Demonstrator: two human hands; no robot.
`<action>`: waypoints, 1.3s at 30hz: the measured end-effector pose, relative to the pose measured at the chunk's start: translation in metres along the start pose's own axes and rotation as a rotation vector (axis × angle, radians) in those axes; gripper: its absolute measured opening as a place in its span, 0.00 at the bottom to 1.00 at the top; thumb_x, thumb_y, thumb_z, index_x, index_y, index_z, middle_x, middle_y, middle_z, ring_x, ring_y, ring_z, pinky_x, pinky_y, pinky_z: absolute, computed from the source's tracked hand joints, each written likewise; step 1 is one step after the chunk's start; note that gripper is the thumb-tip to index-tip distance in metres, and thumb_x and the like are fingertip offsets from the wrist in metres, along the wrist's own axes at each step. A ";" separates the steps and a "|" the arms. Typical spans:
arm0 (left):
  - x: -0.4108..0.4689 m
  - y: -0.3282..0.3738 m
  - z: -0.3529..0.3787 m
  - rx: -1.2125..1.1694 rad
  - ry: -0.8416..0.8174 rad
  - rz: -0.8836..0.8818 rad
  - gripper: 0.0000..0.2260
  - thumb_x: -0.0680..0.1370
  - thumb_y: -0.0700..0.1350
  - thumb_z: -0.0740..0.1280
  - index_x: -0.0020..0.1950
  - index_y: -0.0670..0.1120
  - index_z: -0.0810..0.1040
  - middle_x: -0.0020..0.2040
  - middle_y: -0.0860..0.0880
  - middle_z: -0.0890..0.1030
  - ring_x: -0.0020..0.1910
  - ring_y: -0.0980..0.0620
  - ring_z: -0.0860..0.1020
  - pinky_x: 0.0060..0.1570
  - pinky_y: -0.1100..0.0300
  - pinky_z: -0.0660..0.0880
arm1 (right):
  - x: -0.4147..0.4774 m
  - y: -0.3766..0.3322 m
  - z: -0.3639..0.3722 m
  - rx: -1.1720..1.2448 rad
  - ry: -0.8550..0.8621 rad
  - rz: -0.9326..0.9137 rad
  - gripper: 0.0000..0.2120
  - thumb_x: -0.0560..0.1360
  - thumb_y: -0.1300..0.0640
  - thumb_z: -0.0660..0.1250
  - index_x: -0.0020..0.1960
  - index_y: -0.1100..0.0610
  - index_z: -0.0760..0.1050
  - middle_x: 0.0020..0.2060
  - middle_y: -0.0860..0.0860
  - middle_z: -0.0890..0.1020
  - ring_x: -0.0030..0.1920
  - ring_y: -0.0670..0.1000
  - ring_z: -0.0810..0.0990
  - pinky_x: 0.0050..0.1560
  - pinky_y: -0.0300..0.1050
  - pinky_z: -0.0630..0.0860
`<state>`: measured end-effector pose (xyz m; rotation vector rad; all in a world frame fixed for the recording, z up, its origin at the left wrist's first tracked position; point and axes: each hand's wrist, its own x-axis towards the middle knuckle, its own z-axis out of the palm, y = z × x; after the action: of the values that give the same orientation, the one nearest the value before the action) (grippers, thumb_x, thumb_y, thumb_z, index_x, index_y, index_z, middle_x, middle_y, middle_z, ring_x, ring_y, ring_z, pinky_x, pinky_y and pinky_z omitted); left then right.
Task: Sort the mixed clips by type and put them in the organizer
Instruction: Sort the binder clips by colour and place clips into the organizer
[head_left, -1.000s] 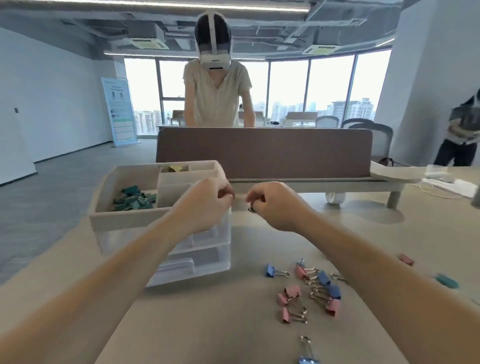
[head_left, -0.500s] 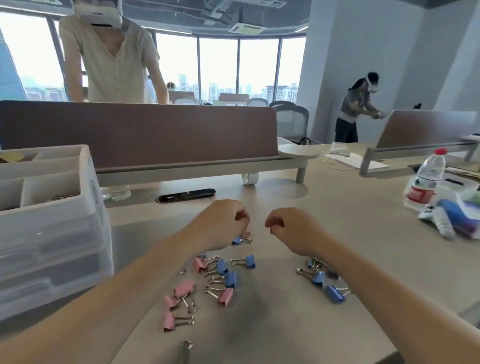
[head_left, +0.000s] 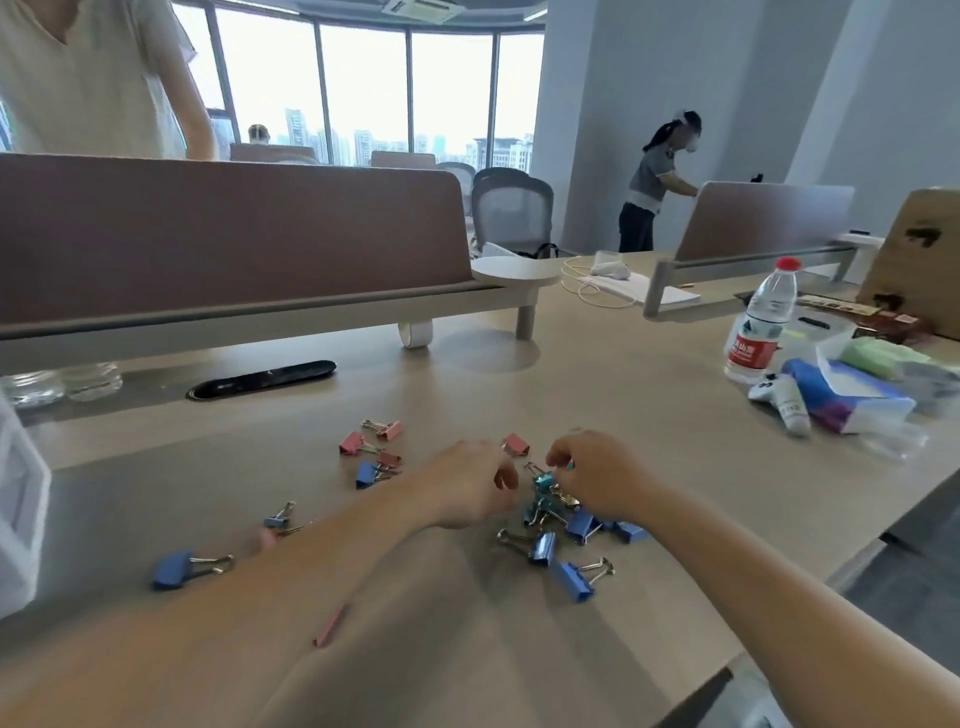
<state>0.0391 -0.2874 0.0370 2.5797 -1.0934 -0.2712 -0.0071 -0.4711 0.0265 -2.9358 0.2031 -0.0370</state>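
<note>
**Both hands working the teal cluster; organizer at the frame's left edge**

Right hand (head_left: 597, 475): fingers curled down over a knot of teal binder clips (head_left: 543, 493) at centre frame. A teal sliver shows at the fingertips, which suggests a pinch on one clip, but the grasp itself is hidden; I cannot tell for certain.

Left hand (head_left: 467, 483): loosely curled, at 9 o'clock of the teal cluster and just beside it. Whether it holds anything cannot be told. Its placement reads as support, ready to steady the tangle or take a second clip.

Clips: the teal ones lie interlocked with blue clips (head_left: 571, 551) spreading toward 5 o'clock, so the wire handles probably snag, which would explain using two hands. Pink clips (head_left: 371, 441) sit apart at 10 o'clock of the hands; one blue clip (head_left: 176, 569) lies well apart at 8 o'clock.

Organizer (head_left: 21, 499): only a pale, translucent corner shows, at 9 o'clock of the frame, well apart from the hands.

Judgement: gathering one colour at a time; many clips remain on the desk (head_left: 649, 395).
</note>
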 end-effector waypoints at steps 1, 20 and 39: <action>0.005 0.001 0.004 0.012 -0.016 0.000 0.14 0.78 0.50 0.67 0.62 0.49 0.79 0.59 0.49 0.79 0.56 0.50 0.77 0.49 0.63 0.70 | 0.001 0.001 0.001 -0.017 -0.003 -0.007 0.14 0.78 0.57 0.62 0.62 0.54 0.78 0.59 0.51 0.79 0.57 0.52 0.78 0.60 0.47 0.74; 0.032 0.002 0.034 0.032 -0.047 0.025 0.09 0.75 0.45 0.70 0.53 0.45 0.78 0.50 0.46 0.80 0.50 0.46 0.77 0.50 0.53 0.76 | 0.020 -0.006 0.018 -0.055 -0.031 -0.012 0.08 0.78 0.54 0.64 0.54 0.57 0.76 0.51 0.52 0.78 0.51 0.54 0.77 0.52 0.48 0.75; 0.027 -0.007 0.024 -0.033 -0.009 -0.028 0.10 0.78 0.41 0.65 0.58 0.46 0.81 0.58 0.45 0.78 0.54 0.49 0.76 0.46 0.63 0.68 | 0.007 0.008 0.005 0.277 0.025 -0.019 0.12 0.74 0.66 0.58 0.54 0.54 0.72 0.49 0.51 0.82 0.48 0.53 0.78 0.48 0.46 0.75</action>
<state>0.0551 -0.3081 0.0110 2.5684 -1.0478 -0.3060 -0.0013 -0.4792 0.0196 -2.6626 0.1595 -0.0961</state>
